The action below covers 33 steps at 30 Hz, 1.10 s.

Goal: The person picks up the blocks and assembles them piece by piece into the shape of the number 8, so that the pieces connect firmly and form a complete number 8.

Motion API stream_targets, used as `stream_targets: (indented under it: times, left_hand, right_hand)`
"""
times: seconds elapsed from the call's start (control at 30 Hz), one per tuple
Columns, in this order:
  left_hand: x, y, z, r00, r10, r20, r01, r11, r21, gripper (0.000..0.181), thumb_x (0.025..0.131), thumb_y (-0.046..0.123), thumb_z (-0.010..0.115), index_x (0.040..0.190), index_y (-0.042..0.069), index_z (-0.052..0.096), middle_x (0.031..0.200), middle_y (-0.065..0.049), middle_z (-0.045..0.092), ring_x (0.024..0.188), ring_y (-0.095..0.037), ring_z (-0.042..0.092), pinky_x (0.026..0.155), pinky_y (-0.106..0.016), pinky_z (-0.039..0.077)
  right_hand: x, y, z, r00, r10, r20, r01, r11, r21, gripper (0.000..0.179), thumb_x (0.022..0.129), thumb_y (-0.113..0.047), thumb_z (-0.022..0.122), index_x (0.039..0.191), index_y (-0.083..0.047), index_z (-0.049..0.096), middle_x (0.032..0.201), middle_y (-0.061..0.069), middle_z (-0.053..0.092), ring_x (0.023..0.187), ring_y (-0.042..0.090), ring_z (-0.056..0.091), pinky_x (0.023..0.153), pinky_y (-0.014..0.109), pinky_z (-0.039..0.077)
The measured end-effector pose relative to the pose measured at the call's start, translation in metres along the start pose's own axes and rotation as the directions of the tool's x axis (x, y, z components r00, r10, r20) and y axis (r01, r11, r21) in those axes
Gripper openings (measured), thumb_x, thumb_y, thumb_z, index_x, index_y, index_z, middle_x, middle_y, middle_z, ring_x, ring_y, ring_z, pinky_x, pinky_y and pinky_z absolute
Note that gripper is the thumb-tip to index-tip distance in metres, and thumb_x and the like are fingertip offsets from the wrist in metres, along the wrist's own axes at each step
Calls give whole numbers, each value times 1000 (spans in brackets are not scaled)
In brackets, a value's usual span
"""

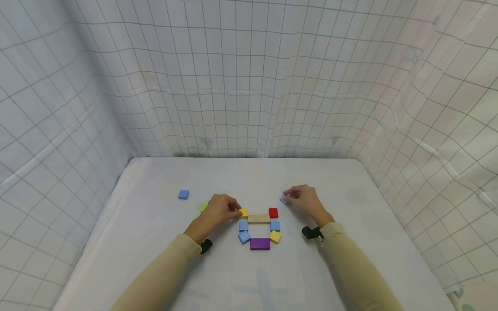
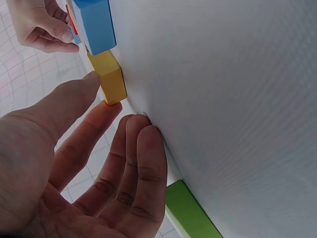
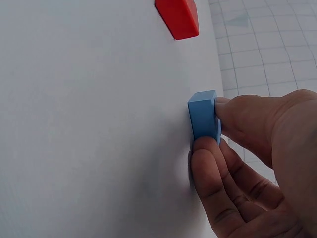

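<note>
My left hand [image 1: 222, 210] pinches a yellow block [image 2: 111, 77] between thumb and index finger, the other fingers loosely bent beside it. This block sits at the upper left corner of a ring of blocks, against the end of a plain wooden block [image 1: 258, 220]. To the right of the ring, my right hand [image 1: 306, 200] pinches a small blue block [image 3: 204, 116] with its thumb and fingertips, down at the white tabletop. A red block [image 1: 273, 213] stands at the ring's upper right corner, between the ring and the right hand.
Two blue blocks run down the ring's left side. Down its right are a blue block [image 1: 275, 226] and a turned yellow block [image 1: 275, 236]. A purple block [image 1: 260, 245] closes the front. A green block [image 2: 190, 210], partly hidden, and another blue block [image 1: 183, 194] lie left.
</note>
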<state>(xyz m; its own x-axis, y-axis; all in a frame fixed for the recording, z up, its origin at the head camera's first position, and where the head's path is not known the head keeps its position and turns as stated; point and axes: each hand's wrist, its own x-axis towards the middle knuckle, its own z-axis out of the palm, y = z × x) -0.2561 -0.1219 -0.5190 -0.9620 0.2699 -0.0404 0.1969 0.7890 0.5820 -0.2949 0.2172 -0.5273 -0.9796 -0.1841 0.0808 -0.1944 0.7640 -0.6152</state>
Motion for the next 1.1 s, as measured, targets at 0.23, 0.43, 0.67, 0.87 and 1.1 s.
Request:
stream_targets:
  times: [0.23, 0.43, 0.67, 0.87, 1.1]
  left_hand:
    - [5, -9, 5, 1000, 17, -4, -17, 1000, 0, 19, 100, 23, 95, 113, 10, 91, 96, -2, 82, 83, -14, 68, 73, -28, 58]
    - [0, -6, 2, 998, 53, -28, -53, 998, -22, 17, 99, 21, 96, 110, 9, 91, 94, -3, 81, 82, -14, 68, 71, -27, 56]
    - [-6, -1, 0, 998, 44, -35, -46, 998, -38, 16, 100, 20, 95, 111, 8, 91, 95, -3, 81, 83, -14, 66, 71, -26, 56]
    - [3, -16, 9, 994, 95, -46, -97, 995, -37, 17, 100, 22, 95, 111, 9, 91, 94, -4, 81, 80, -14, 67, 67, -26, 56]
    - [-9, 4, -3, 1000, 20, -23, -22, 997, -67, 17, 100, 18, 95, 112, 8, 91, 97, -4, 82, 84, -14, 69, 71, -25, 57]
  right_hand:
    - [0, -10, 9, 1000, -7, 12, 7, 1000, 24, 19, 105, -23, 88, 121, -12, 91, 109, 6, 87, 101, 22, 76, 95, 44, 67]
    - [0, -16, 16, 1000, -3, 28, 1, 999, 43, 17, 105, -20, 88, 120, -13, 92, 110, 5, 87, 101, 20, 75, 93, 40, 66]
    - [1, -22, 21, 999, -13, 41, 11, 999, 53, 16, 104, -21, 89, 118, -16, 92, 108, 4, 86, 99, 19, 73, 92, 36, 63]
    - [1, -24, 22, 999, -25, 49, 22, 998, 66, 15, 105, -21, 88, 118, -15, 91, 103, 3, 83, 94, 18, 70, 87, 31, 61]
    - [0, -23, 24, 998, -46, 51, 42, 996, 84, 17, 106, -22, 88, 120, -12, 90, 99, 3, 81, 90, 16, 68, 80, 25, 58]
